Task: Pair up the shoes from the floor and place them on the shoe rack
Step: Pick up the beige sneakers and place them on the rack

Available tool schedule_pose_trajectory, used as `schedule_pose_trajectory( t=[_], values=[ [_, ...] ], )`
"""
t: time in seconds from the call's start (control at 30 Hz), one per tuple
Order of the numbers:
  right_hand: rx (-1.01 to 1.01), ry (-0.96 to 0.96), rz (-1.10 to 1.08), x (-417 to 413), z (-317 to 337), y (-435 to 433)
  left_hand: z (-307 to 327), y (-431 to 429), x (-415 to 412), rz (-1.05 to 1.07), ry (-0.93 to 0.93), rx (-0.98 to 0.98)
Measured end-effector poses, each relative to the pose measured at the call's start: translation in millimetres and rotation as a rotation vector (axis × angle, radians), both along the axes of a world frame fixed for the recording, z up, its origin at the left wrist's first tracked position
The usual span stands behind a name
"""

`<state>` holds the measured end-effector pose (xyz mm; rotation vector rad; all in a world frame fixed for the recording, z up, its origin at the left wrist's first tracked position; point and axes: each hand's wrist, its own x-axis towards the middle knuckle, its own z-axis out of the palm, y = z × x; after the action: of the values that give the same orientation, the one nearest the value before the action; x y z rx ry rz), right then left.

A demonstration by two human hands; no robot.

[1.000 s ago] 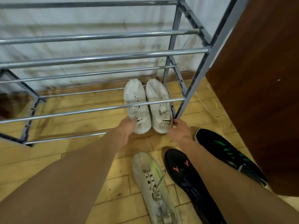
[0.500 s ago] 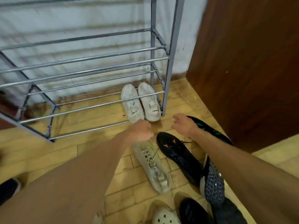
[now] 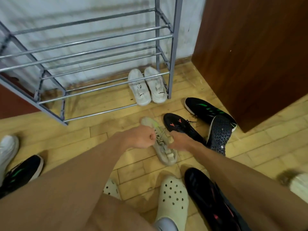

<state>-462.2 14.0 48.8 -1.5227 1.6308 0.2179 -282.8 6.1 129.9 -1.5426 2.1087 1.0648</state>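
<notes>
— What lay along the floor, taking it from the left?

— At the left edge we had one white shoe (image 3: 7,150) and, just beside it, the left striped shoe (image 3: 21,172). Then came the rack (image 3: 106,84), with the white pair (image 3: 139,90), two shoes side by side, on the floor under the lowest bars at its right end.

— And our hands?

— Both were at the grey shoe (image 3: 166,155), which lay on the floor in front of the rack's right end. Our left hand (image 3: 141,138) was curled into a fist over the toe half, and we saw nothing in it. Our right hand (image 3: 180,141) had its fingers closed on the upper, near the tongue.

— Which way did it lie?

— Its long axis ran from the toe, nearest the rack, back to the heel, which pointed toward us and a little right. The right hand sat nearer its middle, so we judged the lift was the right hand's.

— And to the right?

— We counted one orange-marked shoe (image 3: 178,125) just beside it, the right striped shoe (image 3: 205,108) by the brown panel (image 3: 250,64), and one sole-up shoe (image 3: 218,134). Nearer us were two clogs (image 3: 173,195) and one pink-marked shoe (image 3: 208,202). A pale blur (image 3: 298,184) at the right edge could have been the mate, but we couldn't tell.
</notes>
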Motion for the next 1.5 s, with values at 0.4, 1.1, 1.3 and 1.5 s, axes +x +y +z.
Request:
schedule_pose_trajectory(
  t=[0.4, 1.1, 1.3, 1.5],
  values=[
    [0.140, 0.088, -0.161, 22.1, -56.7, -1.8, -39.0, -22.5, 32.6, 0.012, -0.082, 0.079],
    [-0.500, -0.500, -0.149, 36.8, 197.0, -51.1, 159.2, -19.7, 48.1, 0.504, 0.559, -0.091],
    [-0.618, -0.724, -0.165, 92.6, 298.5, -51.8, 237.4, -2.7, 96.5, 0.736, 0.757, -0.345],
    [-0.559, -0.731, -0.017, 201.9, 337.1, -36.8, 268.5, 36.2, 181.3, 1.026, 0.906, -0.533]
  ],
)
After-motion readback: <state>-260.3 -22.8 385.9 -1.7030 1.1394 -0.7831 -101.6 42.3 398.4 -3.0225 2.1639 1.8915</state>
